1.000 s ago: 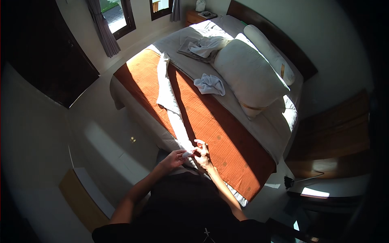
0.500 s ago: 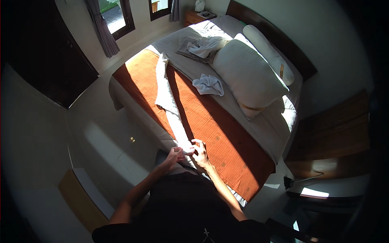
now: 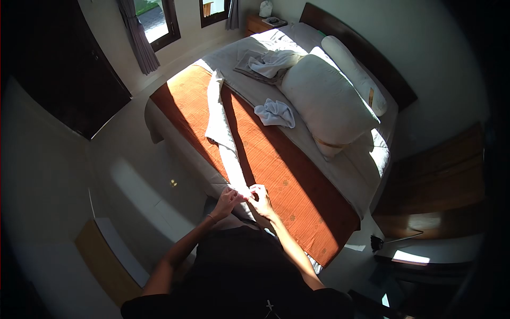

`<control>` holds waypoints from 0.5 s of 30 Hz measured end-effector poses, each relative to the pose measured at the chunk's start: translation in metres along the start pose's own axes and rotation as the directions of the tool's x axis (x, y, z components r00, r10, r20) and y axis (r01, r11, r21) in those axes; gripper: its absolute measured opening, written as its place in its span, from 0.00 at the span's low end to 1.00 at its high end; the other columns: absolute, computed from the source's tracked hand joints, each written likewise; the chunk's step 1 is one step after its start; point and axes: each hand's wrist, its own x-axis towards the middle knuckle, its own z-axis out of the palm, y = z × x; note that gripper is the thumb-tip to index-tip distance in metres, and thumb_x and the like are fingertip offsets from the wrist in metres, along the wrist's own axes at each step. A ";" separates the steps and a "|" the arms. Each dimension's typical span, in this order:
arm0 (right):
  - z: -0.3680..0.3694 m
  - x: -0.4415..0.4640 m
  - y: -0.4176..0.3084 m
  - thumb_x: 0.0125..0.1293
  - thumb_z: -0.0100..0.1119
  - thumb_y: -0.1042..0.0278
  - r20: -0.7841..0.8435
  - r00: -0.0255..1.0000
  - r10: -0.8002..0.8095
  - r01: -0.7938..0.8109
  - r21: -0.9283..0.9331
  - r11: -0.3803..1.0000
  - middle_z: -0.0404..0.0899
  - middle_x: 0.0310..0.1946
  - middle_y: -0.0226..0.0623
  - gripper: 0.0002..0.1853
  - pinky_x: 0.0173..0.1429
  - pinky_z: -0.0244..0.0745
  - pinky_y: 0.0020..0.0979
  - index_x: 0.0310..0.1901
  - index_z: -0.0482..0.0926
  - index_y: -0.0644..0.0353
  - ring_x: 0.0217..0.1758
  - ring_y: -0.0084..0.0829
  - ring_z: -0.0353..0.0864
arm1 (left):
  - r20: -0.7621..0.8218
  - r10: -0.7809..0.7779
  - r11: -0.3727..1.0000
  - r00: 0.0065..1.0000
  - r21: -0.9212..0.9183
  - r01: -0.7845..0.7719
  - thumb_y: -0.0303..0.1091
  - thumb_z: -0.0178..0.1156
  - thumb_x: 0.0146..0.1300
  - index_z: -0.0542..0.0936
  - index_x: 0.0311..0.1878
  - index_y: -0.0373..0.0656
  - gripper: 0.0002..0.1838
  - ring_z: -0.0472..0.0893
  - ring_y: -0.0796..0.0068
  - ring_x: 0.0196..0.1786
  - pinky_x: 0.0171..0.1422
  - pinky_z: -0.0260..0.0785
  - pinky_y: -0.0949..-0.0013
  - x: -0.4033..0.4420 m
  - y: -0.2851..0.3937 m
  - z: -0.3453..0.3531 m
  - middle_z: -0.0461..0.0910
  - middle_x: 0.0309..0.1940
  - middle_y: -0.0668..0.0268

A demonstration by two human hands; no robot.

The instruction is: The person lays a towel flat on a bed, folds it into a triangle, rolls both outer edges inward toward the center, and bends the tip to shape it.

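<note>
A long, narrow strip of white cloth [image 3: 228, 154] lies across the orange bed runner [image 3: 287, 186], bunched lengthwise and reaching from the far side to my body. My left hand [image 3: 226, 203] is closed on its near end, fingers pinched together. Beside it my right hand [image 3: 261, 203] grips the same end, thumb and fingers curled inward. The two hands almost touch, so the edge between them is partly hidden. A crumpled white cloth [image 3: 274, 112] lies further up the bed.
A large bare pillow [image 3: 326, 101] and a bolster [image 3: 353, 74] lie toward the headboard [image 3: 366, 58]. Rumpled linen [image 3: 271, 64] is heaped beside them. A nightstand [image 3: 257, 24] stands in the far corner. A wooden bench [image 3: 433, 181] is to the right, a dark door [image 3: 64, 69] to the left.
My right hand's fingers have curled in and moved closer to my left hand at the cloth's near end. The view has shifted slightly.
</note>
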 end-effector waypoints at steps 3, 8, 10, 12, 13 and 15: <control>0.003 -0.002 -0.013 0.50 0.71 0.65 -0.003 0.994 0.113 -0.109 0.248 0.963 0.66 0.53 0.40 0.25 0.62 0.63 0.42 0.50 0.74 0.55 0.58 0.42 0.65 | -0.046 -0.077 0.997 0.996 -0.021 0.076 0.46 0.57 0.65 0.82 0.36 0.38 0.18 0.72 0.73 0.39 0.44 0.65 0.72 0.007 -0.010 0.003 0.72 0.33 0.61; -0.004 0.005 -0.024 0.44 0.69 0.74 0.089 0.957 -0.275 0.288 -0.224 0.931 0.64 0.58 0.43 0.36 0.64 0.63 0.42 0.60 0.70 0.52 0.61 0.44 0.65 | 0.132 -0.481 0.765 0.867 -0.420 0.489 0.46 0.58 0.64 0.84 0.38 0.37 0.19 0.75 0.77 0.34 0.43 0.65 0.72 0.008 -0.008 0.002 0.76 0.25 0.69; -0.007 0.003 -0.029 0.44 0.69 0.74 0.072 0.943 -0.324 0.331 -0.288 0.899 0.66 0.56 0.44 0.34 0.63 0.63 0.41 0.57 0.71 0.51 0.59 0.44 0.65 | 0.151 -0.473 0.716 0.868 -0.508 0.479 0.47 0.58 0.64 0.84 0.35 0.38 0.19 0.73 0.82 0.28 0.36 0.64 0.75 0.006 0.016 -0.008 0.74 0.21 0.73; -0.009 -0.003 -0.035 0.44 0.69 0.74 0.087 0.938 -0.334 0.344 -0.312 0.886 0.66 0.55 0.44 0.33 0.62 0.64 0.42 0.56 0.72 0.51 0.58 0.45 0.66 | 0.194 -0.486 0.674 0.852 -0.537 0.507 0.47 0.59 0.63 0.83 0.31 0.41 0.18 0.70 0.85 0.23 0.29 0.61 0.77 0.006 0.014 -0.013 0.72 0.19 0.76; -0.010 -0.007 -0.035 0.43 0.69 0.74 0.096 0.936 -0.338 0.351 -0.319 0.880 0.67 0.54 0.44 0.33 0.61 0.64 0.42 0.56 0.72 0.52 0.58 0.45 0.66 | 0.228 -0.502 0.659 0.834 -0.523 0.540 0.47 0.60 0.63 0.81 0.28 0.43 0.17 0.68 0.87 0.21 0.26 0.59 0.78 0.011 0.001 -0.015 0.71 0.19 0.76; -0.009 -0.009 -0.033 0.43 0.69 0.73 0.129 0.932 -0.337 0.361 -0.325 0.874 0.67 0.53 0.45 0.32 0.60 0.65 0.42 0.55 0.72 0.52 0.57 0.45 0.67 | 0.269 -0.554 0.580 0.788 -0.554 0.597 0.47 0.61 0.62 0.77 0.23 0.47 0.17 0.64 0.88 0.18 0.21 0.55 0.79 0.017 -0.015 -0.014 0.70 0.18 0.77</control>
